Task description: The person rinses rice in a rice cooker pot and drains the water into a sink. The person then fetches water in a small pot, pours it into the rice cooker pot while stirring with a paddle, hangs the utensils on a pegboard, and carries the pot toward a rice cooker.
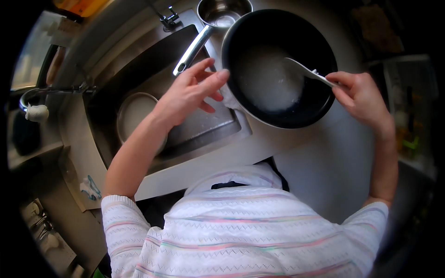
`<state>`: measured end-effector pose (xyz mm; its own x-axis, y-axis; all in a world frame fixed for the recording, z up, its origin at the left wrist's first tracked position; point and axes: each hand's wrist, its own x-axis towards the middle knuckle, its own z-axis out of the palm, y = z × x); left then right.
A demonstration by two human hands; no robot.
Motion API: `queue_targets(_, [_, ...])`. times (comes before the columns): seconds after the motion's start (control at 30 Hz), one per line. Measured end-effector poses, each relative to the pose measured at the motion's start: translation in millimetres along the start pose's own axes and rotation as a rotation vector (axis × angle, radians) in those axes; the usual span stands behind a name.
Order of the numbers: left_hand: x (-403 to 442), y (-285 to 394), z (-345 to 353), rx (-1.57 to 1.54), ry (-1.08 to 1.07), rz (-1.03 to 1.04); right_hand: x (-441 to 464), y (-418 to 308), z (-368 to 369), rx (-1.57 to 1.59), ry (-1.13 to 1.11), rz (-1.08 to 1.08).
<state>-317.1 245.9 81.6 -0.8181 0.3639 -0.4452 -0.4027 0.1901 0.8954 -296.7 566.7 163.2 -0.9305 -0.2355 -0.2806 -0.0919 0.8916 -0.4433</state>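
A large dark pot (320,41) stands on the counter, with a whitish, cloudy mass (271,83) at its bottom; I cannot tell exactly what that is. My right hand (362,95) grips the handle of a white spoon (319,77) at the pot's right rim, and the spoon's head reaches inside over the contents. My left hand (192,92) is held just left of the pot, fingers apart and nothing in them. Beside that hand is the long metal handle of a small saucepan (225,19), which sits behind the pot.
On the left lies a steel sink (211,132) holding a round, pale dish (132,111). A curved faucet (55,90) with a white wrapped end juts in at far left. Another small tap (169,19) stands behind the sink. Shelves with dim items are at far right.
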Motion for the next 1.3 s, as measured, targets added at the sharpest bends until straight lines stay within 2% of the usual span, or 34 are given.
queue_targets(0.1, [9.1,-9.1,19.3,-0.073,-0.128,-0.144,-6.7,-5.2,4.0,-0.015,-0.011,-0.068])
queue_targets(0.2, [14.2,-4.3,36.5,-0.11,-0.094,-0.233,-17.2,-5.3,1.4,-0.005,0.017,-0.062])
queue_targets(0.3, [18.2,-4.9,42.8,-0.165,-0.046,-0.208,-28.3,-3.3,-1.5,0.059,0.059,0.002])
queue_targets(0.4, [16.7,1.7,48.0,-0.219,0.021,-0.215,-36.5,8.4,3.8,0.186,0.113,-0.088])
queue_targets(0.5, [14.6,4.9,48.8,-0.236,0.051,-0.22,-42.9,22.7,8.8,0.443,0.151,-0.085])
queue_targets(0.6, [13.4,0.5,48.6,-0.281,0.069,-0.235,-50.2,21.0,0.2,0.519,0.095,-0.007])
queue_targets(0.73, [5.2,-6.1,47.0,-0.334,0.105,-0.216,-54.3,26.5,-0.6,0.544,0.102,-0.042])
queue_targets(0.93, [-52.0,-6.9,38.2,-0.379,0.196,-0.245,-55.0,25.8,6.2,0.644,0.088,-0.119])
queue_targets(1.03, [-90.7,-13.0,31.7,-0.441,0.239,-0.212,-45.3,3.8,20.7,0.754,0.119,-0.29])
queue_targets(1.17, [-142.9,-35.0,13.3,-0.44,0.349,-0.222,-30.3,-8.7,47.1,0.667,-0.081,-0.364])
queue_targets(1.3, [-202.3,-48.7,-1.9,-0.481,0.401,-0.194,-28.6,-44.2,63.1,0.814,-0.197,-0.378])
